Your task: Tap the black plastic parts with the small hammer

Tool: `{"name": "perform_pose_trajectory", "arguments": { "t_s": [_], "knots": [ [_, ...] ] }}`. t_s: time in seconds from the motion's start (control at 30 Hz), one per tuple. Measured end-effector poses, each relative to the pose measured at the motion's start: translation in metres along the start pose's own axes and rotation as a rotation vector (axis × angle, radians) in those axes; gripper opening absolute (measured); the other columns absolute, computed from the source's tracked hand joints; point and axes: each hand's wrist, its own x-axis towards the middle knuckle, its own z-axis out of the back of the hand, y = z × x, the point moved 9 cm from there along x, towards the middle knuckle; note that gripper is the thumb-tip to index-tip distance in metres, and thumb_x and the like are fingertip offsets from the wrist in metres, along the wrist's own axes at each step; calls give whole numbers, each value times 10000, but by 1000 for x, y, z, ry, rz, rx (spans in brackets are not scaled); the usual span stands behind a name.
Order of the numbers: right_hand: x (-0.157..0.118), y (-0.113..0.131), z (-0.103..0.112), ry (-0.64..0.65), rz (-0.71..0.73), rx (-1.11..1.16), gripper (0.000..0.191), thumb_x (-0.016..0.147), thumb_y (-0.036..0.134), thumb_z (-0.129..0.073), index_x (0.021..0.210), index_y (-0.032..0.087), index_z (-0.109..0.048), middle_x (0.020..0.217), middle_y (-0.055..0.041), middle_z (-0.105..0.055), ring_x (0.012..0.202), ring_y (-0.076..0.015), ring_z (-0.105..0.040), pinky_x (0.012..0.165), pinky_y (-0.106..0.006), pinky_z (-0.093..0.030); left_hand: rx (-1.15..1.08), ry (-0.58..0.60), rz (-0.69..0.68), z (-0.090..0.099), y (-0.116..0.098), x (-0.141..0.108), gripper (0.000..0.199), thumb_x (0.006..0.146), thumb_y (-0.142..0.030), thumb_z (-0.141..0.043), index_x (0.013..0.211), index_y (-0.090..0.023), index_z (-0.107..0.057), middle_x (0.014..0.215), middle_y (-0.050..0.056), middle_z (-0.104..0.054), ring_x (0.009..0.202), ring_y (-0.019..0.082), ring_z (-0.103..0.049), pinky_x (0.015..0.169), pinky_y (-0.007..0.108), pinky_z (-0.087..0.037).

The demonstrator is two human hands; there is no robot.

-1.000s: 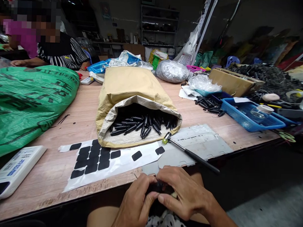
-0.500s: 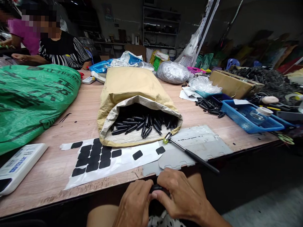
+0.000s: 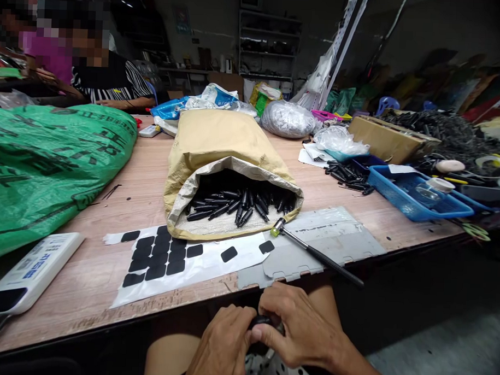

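Because the fingers wrap so closely over it, only part of the small black piece [image 3: 260,320] shows, held between the two hands above the lap, just off the table's near edge. The left hand [image 3: 226,340] is curled nearly closed around one end; the right hand [image 3: 296,326] pinches the other with bent forefinger and thumb. It looks rounded, smooth and slightly glossy, probably light, stiff plastic that could slip or roll, so a fingertip hold at each end should suit it better than a palm grip. Beyond the hands, a hammer [image 3: 319,255] with a ribbed-looking dark handle and a shiny metal shaft lies across a flat grey sheet [image 3: 334,226]. Left of that, rounded black squares [image 3: 160,249] sit on thin, creased white backing [image 3: 212,271]. Behind these, a tan sack [image 3: 229,132] gapes toward the person, its pale lining crumpled around slim, tapered black tubes [image 3: 220,209]. Farther left, a wrinkled green woven bag [image 3: 66,164] bulges over the wood-grained table [image 3: 150,162]; to the right stands a rigid blue basket [image 3: 421,211].
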Motion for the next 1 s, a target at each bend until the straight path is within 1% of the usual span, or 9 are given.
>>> {"name": "perform_pose_trajectory", "arguments": {
  "t_s": [0.07,0.17,0.27,0.33,0.47,0.63,0.77,0.87,1.0],
  "knots": [
    [-1,0,-1,24,10,55,295,849,437,-689,753,220,-514,748,25,-578,727,-141,-518,669,-283,-347,-130,51,53,-6,3,-2,225,1006,-291,-418,956,-215,-625,840,59,-662,749,215,-586,677,307,-438],
    [-3,1,-1,52,49,149,253,804,414,-728,803,220,-566,770,32,-582,715,-131,-524,652,-269,-362,-432,97,261,-13,15,-7,258,1018,-386,-443,1012,-220,-641,934,60,-685,886,219,-621,794,301,-449],
    [-4,-6,9,13,61,234,188,805,350,-732,898,229,-623,829,28,-608,762,-132,-556,679,-260,-399,-802,92,488,-18,23,-12,344,1023,-472,-444,1027,-194,-646,843,43,-684,865,205,-613,823,300,-438],
    [-4,-17,24,-75,36,245,151,838,326,-704,939,233,-640,846,17,-611,779,-138,-565,700,-267,-421,-1026,86,567,-21,21,-11,399,1021,-500,-438,1078,-161,-641,797,50,-688,798,190,-596,792,301,-429],
    [-4,-56,65,-372,-102,135,135,941,332,-584,974,226,-660,874,-18,-619,735,-145,-550,648,-287,-421,-1334,98,673,-26,16,-11,443,1001,-490,-494,1177,-102,-617,846,108,-721,755,185,-613,750,305,-424],
    [-9,-90,94,-588,-169,25,156,944,338,-571,943,222,-675,914,-37,-652,760,-168,-560,699,-315,-454,-1488,98,724,-27,14,-12,386,998,-408,-528,1191,-82,-603,874,155,-741,744,194,-655,746,309,-435],
    [-15,-101,106,-702,-213,-220,137,928,315,-574,938,230,-680,946,-45,-671,907,-220,-581,833,-366,-459,-1537,97,718,-31,16,-12,365,989,-388,-549,1174,-79,-607,898,171,-747,746,194,-666,743,305,-441],
    [-14,-108,105,-703,-245,-359,135,914,302,-584,975,238,-687,985,-46,-679,955,-239,-570,867,-382,-452,-1564,101,704,-34,18,-10,372,961,-418,-598,1141,-92,-609,894,170,-750,735,191,-665,733,304,-447],
    [-9,-119,97,-648,-271,-381,165,914,298,-582,1017,230,-692,980,-57,-676,960,-245,-571,861,-382,-459,-1562,108,711,-34,17,-9,366,947,-437,-626,1112,-112,-605,893,150,-747,730,177,-656,733,293,-447]
  ]
}}
